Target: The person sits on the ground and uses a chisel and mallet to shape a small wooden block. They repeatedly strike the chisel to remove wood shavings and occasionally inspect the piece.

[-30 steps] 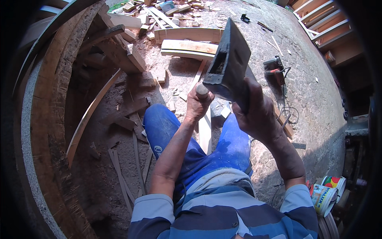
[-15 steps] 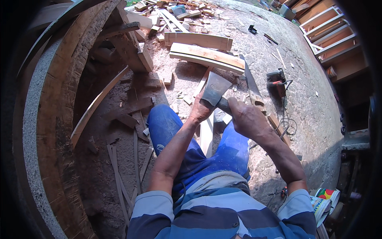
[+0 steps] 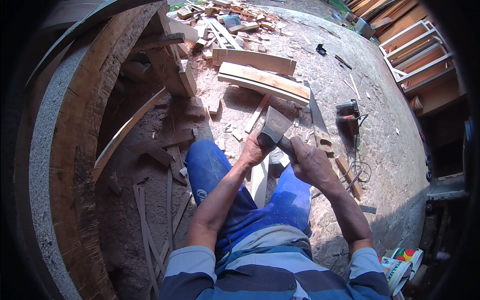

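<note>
In front of my blue-trousered knees, I hold an axe [image 3: 275, 123] with its broad grey metal head raised above a pale board. My right hand [image 3: 314, 164] is wrapped round the short visible part of its handle, close behind the head. On the other side, my left hand [image 3: 254, 151] closes against the back of the axe head, which hides most of its fingers. Below the hands, the pale board [image 3: 259, 184] runs between my legs. Its upper end is hidden behind my hands.
Ahead lie two thick curved wood pieces [image 3: 265, 82], with a handsaw [image 3: 320, 122] beside them. A corded power tool [image 3: 347, 117] rests farther right. Large curved timbers [image 3: 75, 165] stand close on the left. Offcuts [image 3: 232, 25] are heaped at the back; buckets [image 3: 400, 270] stand lower right.
The axe and both hands have come slightly down toward my lap together, keeping the same hold. The whole view has shifted a little.
</note>
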`<state>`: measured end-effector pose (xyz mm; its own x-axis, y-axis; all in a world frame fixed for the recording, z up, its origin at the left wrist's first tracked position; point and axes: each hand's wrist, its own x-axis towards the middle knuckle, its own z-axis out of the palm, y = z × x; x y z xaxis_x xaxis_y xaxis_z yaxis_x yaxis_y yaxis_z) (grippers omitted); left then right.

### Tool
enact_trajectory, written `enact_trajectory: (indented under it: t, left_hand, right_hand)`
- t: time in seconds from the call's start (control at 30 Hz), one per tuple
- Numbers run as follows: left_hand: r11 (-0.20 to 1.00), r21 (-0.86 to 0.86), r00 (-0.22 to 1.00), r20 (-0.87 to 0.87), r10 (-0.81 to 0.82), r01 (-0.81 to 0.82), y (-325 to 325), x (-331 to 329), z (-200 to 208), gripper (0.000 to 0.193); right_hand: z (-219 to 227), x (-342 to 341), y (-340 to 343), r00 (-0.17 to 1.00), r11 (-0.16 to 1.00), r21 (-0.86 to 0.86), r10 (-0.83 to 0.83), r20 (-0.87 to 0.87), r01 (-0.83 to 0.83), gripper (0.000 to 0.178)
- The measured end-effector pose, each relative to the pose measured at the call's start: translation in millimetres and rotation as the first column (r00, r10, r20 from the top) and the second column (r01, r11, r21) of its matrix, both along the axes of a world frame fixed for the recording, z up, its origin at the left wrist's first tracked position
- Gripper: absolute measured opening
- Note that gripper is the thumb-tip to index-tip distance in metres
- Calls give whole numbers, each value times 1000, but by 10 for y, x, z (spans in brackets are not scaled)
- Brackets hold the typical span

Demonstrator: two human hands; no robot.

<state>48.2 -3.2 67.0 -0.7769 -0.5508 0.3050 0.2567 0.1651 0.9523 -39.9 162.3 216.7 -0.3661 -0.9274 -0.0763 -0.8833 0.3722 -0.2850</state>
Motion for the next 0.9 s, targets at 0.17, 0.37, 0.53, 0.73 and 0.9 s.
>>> enact_trajectory:
  t: [0.17, 0.37, 0.53, 0.73, 0.9]
  left_hand:
    - [995, 18, 983, 155, -97, 95, -90, 23, 7, 44]
    - [918, 45, 917, 86, 388, -393, -117, 110, -638, 23]
    - [663, -242, 689, -38, 724, -709, -612, 105, -194, 25]
    - [688, 685, 900, -422, 108, 239, -231, 40, 756, 18]
    - [693, 586, 863, -493, -106, 420, 62, -153, 689, 62]
  right_hand:
    - [182, 111, -55, 999, 990, -136, -17, 49, 24, 28]
    - [-421, 19, 155, 994, 999, 13, -37, 105, 36, 35]
    - [-517, 140, 229, 903, 939, -190, -197, 383, 286, 38]
    - [-491, -33, -12, 855, 883, -360, -84, 512, 302, 37]
    - [-569, -151, 103, 602, 859, -270, -54, 796, 435, 37]
